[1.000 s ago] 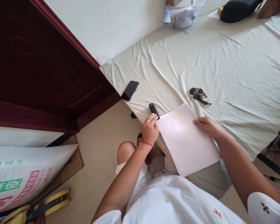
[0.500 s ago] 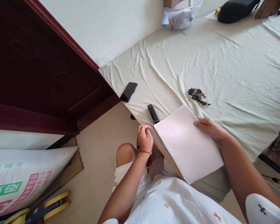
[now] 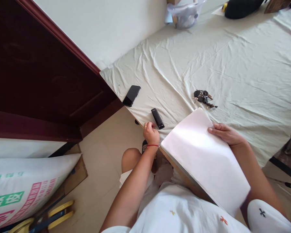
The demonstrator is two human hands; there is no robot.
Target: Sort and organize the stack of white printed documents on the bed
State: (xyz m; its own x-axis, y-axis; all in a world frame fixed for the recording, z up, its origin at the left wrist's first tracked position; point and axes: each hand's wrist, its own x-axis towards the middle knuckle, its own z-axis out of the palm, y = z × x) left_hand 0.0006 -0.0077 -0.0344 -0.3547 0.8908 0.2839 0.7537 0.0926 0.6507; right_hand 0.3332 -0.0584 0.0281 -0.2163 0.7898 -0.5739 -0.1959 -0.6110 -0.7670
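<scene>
Left hand [image 3: 151, 132] rests at the near edge of the desk [image 3: 244, 71], fingers curled into a loose fist, a ring on one finger and a red string at the wrist; fingertips lie just beside the near end of a small black rectangular device [image 3: 157, 118], contact with it cannot be told. Right hand [image 3: 225, 134] holds the far right edge of a white sheet of paper [image 3: 206, 158], fingers laid flat on top, thumb hidden under the sheet. The paper is tilted, its far corner over the desk surface, its near part hanging past the desk edge toward the person's lap; a shadow shows under its left edge. Just beyond the paper's far corner lies a bunch of keys [image 3: 203, 97] on the wrinkled pale green cloth [image 3: 179, 55] covering the desk. A black phone [image 3: 131, 95] lies near the desk's left corner, apart from the small device. At the far end stand a clear plastic container [image 3: 185, 14] and a black object [image 3: 242, 7]. Left of the desk: dark red door [image 3: 38, 71], printed sack [image 3: 26, 184] on the floor.
</scene>
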